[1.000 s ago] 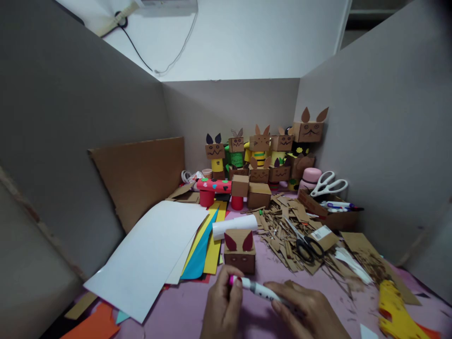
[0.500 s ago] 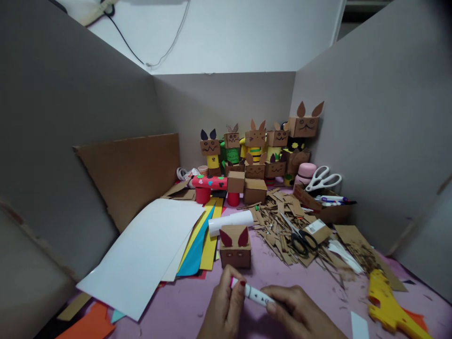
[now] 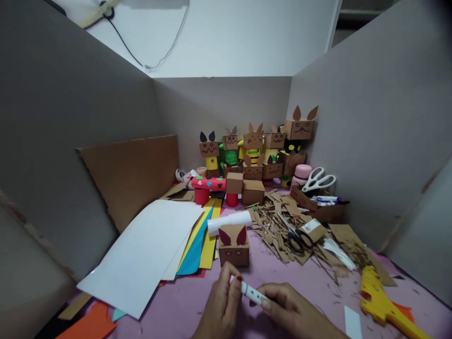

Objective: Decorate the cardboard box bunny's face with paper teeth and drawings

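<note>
Evidently both hands are occupied with the marker [image 3: 253, 295], low in the middle of the frame. The left hand [image 3: 224, 301] pinches one end, where a sliver of pink shows, while the right hand [image 3: 289, 306] grips the other; a hold at each end probably lets one hand brace against the other. Whether the tip is covered I cannot tell.

Just above the hands sits the box [image 3: 234, 258], its dark red ears [image 3: 242, 235] at the top edge and its marked front turned toward the person, presumably so that face stays in view. The roll [image 3: 231, 220] lies just behind it. White paper [image 3: 148, 249] spreads across the lower left, perhaps kept aside for working room. Scissors [image 3: 300, 241] rest on scraps [image 3: 273, 226] right of centre, and the glue gun [image 3: 376, 299] lies lower right, seemingly handy for the right hand.
</note>
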{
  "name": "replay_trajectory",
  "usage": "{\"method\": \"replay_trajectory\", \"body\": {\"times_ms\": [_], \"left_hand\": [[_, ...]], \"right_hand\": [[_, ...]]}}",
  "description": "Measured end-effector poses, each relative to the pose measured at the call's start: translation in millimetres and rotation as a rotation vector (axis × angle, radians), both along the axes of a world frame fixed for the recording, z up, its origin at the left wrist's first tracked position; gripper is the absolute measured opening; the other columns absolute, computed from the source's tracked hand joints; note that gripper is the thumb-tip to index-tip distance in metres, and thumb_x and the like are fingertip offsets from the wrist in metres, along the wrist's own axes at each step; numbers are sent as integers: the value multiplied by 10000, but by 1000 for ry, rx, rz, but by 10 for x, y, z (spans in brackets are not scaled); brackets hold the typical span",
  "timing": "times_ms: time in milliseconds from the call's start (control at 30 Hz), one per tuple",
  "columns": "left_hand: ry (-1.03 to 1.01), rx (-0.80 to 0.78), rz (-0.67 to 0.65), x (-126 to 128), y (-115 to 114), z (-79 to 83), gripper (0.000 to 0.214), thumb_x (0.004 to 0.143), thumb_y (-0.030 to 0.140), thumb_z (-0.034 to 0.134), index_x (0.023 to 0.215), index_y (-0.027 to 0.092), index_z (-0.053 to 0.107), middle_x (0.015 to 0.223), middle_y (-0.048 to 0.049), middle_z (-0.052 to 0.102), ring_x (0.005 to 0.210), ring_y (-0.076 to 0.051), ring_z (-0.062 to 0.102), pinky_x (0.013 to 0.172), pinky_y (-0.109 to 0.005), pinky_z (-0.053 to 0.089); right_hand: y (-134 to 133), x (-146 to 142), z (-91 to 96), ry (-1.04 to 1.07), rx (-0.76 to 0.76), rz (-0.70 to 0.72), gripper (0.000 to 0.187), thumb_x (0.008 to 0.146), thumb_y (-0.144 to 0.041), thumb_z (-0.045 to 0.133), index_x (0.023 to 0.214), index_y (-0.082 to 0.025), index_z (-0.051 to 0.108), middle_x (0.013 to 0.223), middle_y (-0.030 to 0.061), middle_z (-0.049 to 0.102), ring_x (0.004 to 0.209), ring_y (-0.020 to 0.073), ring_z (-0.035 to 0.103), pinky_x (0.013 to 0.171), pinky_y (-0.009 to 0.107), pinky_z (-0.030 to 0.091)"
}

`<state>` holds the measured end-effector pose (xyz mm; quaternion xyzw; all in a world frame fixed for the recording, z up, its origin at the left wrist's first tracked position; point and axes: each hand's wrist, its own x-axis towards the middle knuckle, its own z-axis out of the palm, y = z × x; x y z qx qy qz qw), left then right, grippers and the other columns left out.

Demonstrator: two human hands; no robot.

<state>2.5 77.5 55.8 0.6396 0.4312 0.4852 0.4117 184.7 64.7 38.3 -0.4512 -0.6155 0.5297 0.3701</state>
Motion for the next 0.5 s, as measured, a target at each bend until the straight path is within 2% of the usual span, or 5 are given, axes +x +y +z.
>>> {"method": "replay_trajectory", "body": {"times_ms": [67,167,300,400,500], "left_hand": [[-20,6,3,8,-9,2,399,907,590,432,733,239,505,586,53,424,528,-158,394,543,-275,283],[-55,-1,56,33,1,-7,362,893,571,481,756,241,542,580,51,435,533,-165,400,552,-275,287],[-141,-23,140,21,55,38,455,856,588,531,1146,237,546,678,26,535,588,-185,459,595,-280,363],[-208,-9,172,-66,150,102,564,886,578,490,1321,238,371,619,69,474,517,-156,407,529,-257,358],[-200,67,307,-186,301,111,444,860,469,598,1219,269,432,819,36,530,639,-149,504,590,-246,429]], "right_hand": [[6,-9,-22,92,-87,32,557,763,-658,618,1018,-171,709,708,-6,571,605,111,463,558,222,366],[22,-44,97,44,25,80,535,806,-672,547,935,-184,725,794,32,623,730,159,522,669,264,417],[62,-48,251,-57,173,59,486,866,-616,494,953,-196,724,851,44,656,823,199,563,743,298,446],[136,26,208,-71,190,-126,521,856,-636,486,949,-167,691,693,-1,587,647,146,539,595,243,438],[237,132,99,-173,190,-379,534,932,-583,334,1025,-144,624,681,5,577,583,151,545,520,248,441]]}}
